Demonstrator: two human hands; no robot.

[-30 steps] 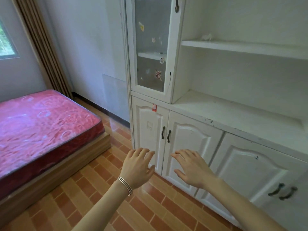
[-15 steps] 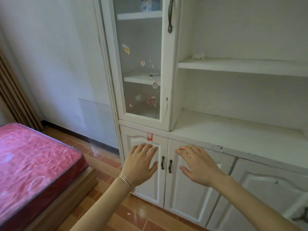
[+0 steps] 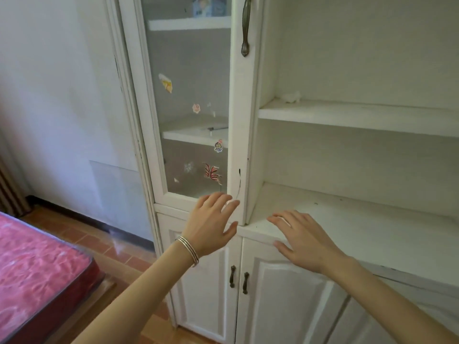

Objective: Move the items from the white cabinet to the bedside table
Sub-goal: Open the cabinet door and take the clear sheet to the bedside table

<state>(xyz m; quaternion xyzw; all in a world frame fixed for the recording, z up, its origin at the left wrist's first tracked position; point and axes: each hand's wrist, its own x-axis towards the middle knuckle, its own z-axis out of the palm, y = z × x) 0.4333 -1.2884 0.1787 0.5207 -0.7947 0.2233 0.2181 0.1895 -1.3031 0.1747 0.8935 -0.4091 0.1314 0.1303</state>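
Head view. Left hand (image 3: 211,224) released, fingers straight and spread, nothing in it; raised in front of the bottom rail of the glass door (image 3: 191,108). Contact with the door: cannot tell. Thin bangles (image 3: 188,252) on that wrist. Right hand (image 3: 303,242) also released, palm down, fingers spread over the front edge of the ledge (image 3: 372,227); it holds nothing, and whether it touches the ledge is unclear.

Both hands are at the white cabinet (image 3: 248,145). Door is closed, with a dark handle (image 3: 245,28) high on its right and stickers (image 3: 212,172) on the pane. Behind the glass, top shelf: a pale blue box (image 3: 208,6), partly cut off by the frame edge. Open shelf (image 3: 360,115) to the right: a small white crumpled scrap (image 3: 291,96) at its far left end. Lower doors (image 3: 280,294) closed, under the hands.

Near left: red mattress (image 3: 37,276) on tiled floor (image 3: 99,242). Curtain (image 3: 10,189) at far left edge.
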